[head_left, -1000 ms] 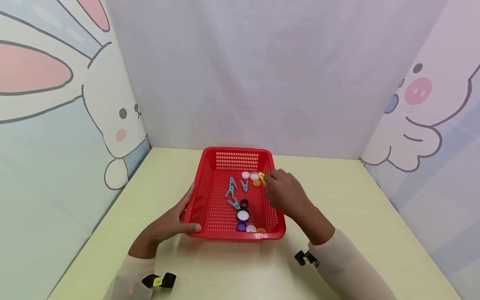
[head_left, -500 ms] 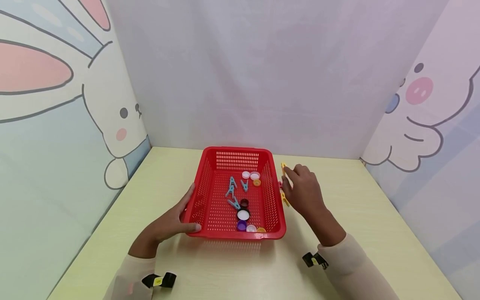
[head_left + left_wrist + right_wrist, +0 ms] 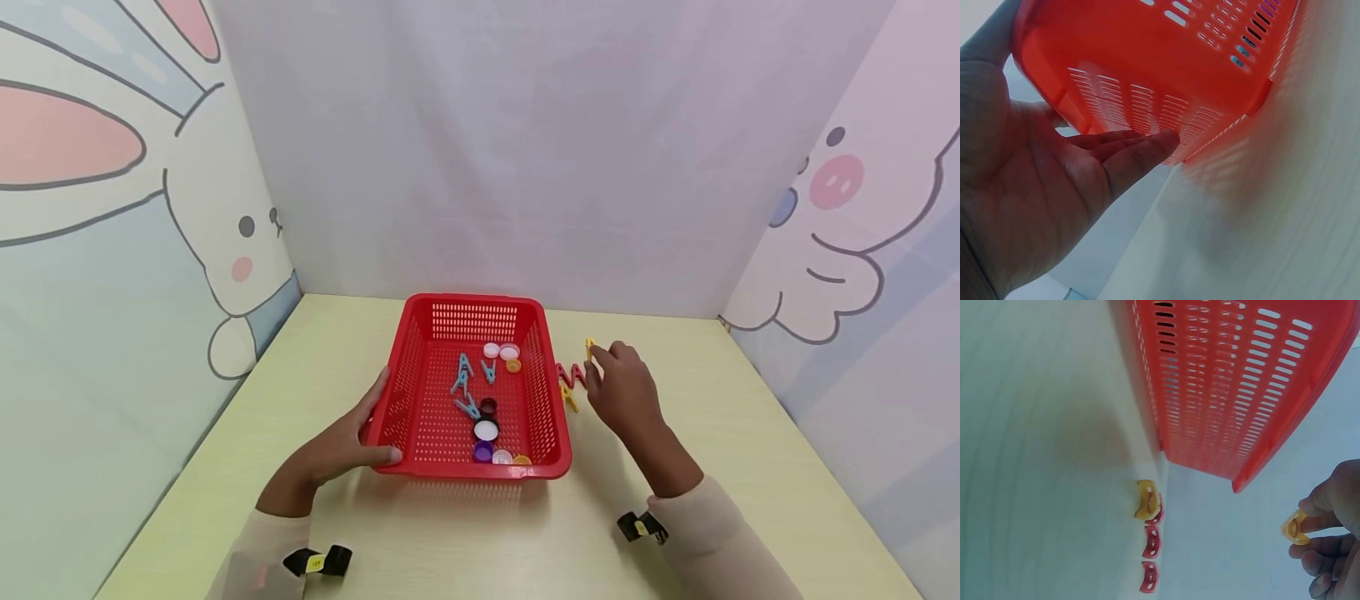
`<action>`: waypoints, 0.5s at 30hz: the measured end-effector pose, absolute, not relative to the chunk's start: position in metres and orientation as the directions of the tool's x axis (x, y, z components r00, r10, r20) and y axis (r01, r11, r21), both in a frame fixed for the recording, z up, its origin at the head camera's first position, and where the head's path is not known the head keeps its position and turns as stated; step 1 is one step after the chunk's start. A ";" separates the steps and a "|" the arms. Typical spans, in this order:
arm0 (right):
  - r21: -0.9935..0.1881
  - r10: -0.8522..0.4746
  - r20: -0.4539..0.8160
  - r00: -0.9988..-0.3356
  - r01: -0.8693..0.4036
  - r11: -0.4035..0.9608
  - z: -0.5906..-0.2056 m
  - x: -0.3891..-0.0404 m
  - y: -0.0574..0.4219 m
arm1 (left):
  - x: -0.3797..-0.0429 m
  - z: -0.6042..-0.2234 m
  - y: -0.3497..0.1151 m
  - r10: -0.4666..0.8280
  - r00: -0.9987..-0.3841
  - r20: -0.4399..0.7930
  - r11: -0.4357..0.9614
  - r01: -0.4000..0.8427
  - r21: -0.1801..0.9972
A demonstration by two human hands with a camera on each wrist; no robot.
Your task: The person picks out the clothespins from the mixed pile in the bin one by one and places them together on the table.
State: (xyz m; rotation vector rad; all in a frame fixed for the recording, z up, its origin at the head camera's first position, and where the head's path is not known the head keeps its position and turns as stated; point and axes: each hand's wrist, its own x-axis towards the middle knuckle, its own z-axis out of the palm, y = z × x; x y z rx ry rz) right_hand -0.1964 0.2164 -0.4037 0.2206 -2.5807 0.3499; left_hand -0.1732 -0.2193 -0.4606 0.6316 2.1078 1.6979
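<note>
The right hand (image 3: pixel 624 387), which a second ago held the yellow clip (image 3: pixel 590 346) over the right wall of the red basket (image 3: pixel 480 472), has moved to the basket's right, above the bench (image 3: pixel 720 408), thumb and fingertips closed on the clip. The shift brings into view red clips (image 3: pixel 577 377) and another yellow clip (image 3: pixel 570 399), lying just right of the basket. The held clip thus appears removed from the basket but not yet set down; blue clips (image 3: pixel 491 376) and bottle caps (image 3: pixel 486 431) remain inside. The left hand (image 3: pixel 341 446) grips the basket's near-left corner, thumb over the rim, fingers along the outer wall.
</note>
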 end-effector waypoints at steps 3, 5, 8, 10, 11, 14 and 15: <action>-0.242 -0.060 0.437 -0.897 -0.182 0.953 -0.406 -0.197 0.220 | -0.173 -0.460 -0.219 0.545 -0.839 -0.006 0.180 0.110 0.978; -0.270 -0.046 0.374 -0.926 -0.157 0.950 -0.407 -0.198 0.222 | -0.173 -0.461 -0.220 0.545 -0.839 -0.010 0.180 0.106 0.978; -0.298 -0.029 0.282 -0.959 -0.116 0.947 -0.411 -0.199 0.224 | -0.173 -0.462 -0.220 0.545 -0.838 -0.011 0.182 0.106 0.977; -0.305 -0.022 0.229 -0.973 -0.093 0.948 -0.414 -0.201 0.226 | -0.173 -0.462 -0.220 0.550 -0.835 -0.005 0.183 0.114 0.977; -0.304 -0.019 0.209 -0.978 -0.084 0.949 -0.416 -0.202 0.227 | -0.173 -0.462 -0.220 0.550 -0.835 -0.003 0.183 0.117 0.976; -0.307 -0.013 0.155 -0.988 -0.061 0.950 -0.421 -0.204 0.229 | -0.173 -0.462 -0.220 0.551 -0.835 0.004 0.183 0.126 0.975; -0.310 -0.011 0.137 -0.991 -0.053 0.949 -0.422 -0.205 0.230 | -0.173 -0.462 -0.220 0.551 -0.835 0.006 0.184 0.128 0.975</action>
